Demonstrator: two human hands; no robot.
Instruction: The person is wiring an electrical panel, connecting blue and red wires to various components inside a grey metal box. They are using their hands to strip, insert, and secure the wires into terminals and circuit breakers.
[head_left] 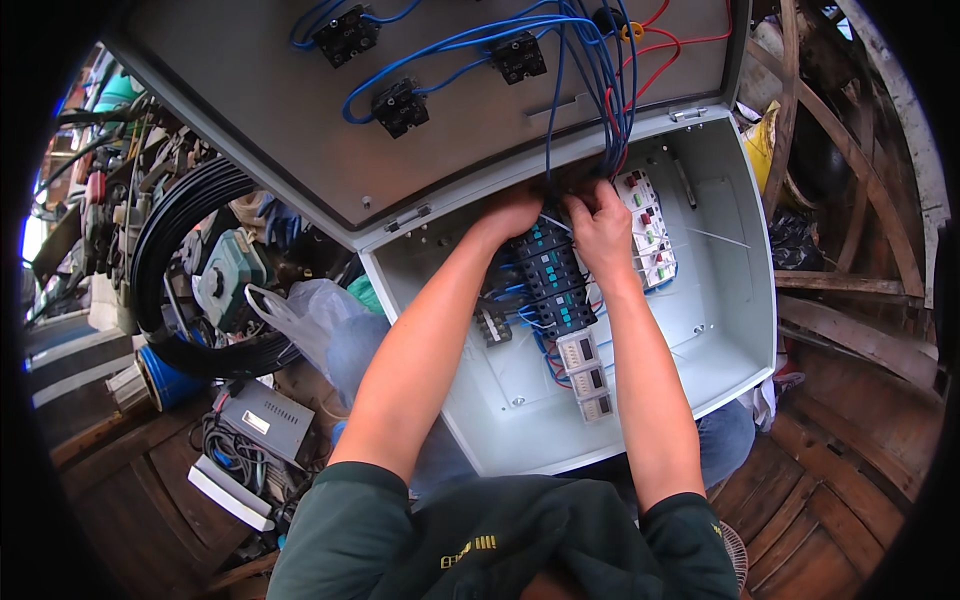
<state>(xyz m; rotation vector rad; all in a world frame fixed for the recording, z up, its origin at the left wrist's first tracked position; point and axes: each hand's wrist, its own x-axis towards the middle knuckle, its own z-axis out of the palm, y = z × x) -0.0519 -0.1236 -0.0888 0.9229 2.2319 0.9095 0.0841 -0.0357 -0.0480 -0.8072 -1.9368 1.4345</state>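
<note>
Both my hands are inside a grey metal enclosure [735,335], at the foot of a bundle of blue and red wires [612,125] that drops from its raised door [270,110]. My left hand [515,213] reaches to the bundle's left side, its fingertips hidden. On the other side my right hand [603,232] is closed in a pinch against the wires; what it grips is too hidden to name. A thin white strip [555,222] shows between the hands. Below them runs a column of black contactors [555,280], with light grey modules [585,375] at its lower end.
White-fronted devices [650,230] stand right of my right hand, and a small dark block [492,325] sits left of the contactors. Black switch blocks [400,107] are wired on the door. A coil of black cable [150,290] and a grey machine [262,420] lie to the left.
</note>
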